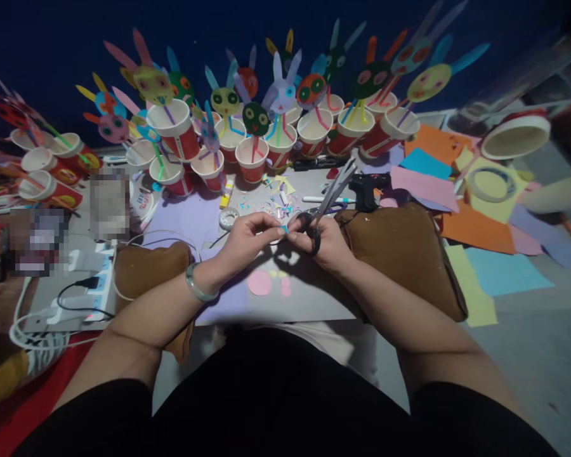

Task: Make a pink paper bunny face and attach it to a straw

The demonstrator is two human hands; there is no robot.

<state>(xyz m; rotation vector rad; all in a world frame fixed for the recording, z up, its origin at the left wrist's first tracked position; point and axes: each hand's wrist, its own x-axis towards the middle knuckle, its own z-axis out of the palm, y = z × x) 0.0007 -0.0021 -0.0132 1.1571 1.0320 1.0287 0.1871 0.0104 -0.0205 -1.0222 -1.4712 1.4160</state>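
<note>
Over the middle of the table, my left hand (257, 240) pinches a tiny blue piece of paper (284, 229) between thumb and fingertips. My right hand (327, 244) is closed beside it, its fingertips meeting the same scrap. Black-handled scissors (335, 187) sit in my right hand, their handles around the fingers and the blades pointing up and away from me. Below my hands lie a pink paper circle (259, 284), smaller pink discs (286, 287) and little yellow bits. Small coloured paper clippings (285, 206) are scattered just beyond my fingers.
Red paper cups (252, 162) holding straws with paper rabbit heads line the back. Coloured paper sheets (480, 225) and a tape roll (492, 184) lie at right. Brown cushions (400, 260) flank my forearms. A power strip (102, 285) with cables stands at left; a glue gun (365, 190) lies behind.
</note>
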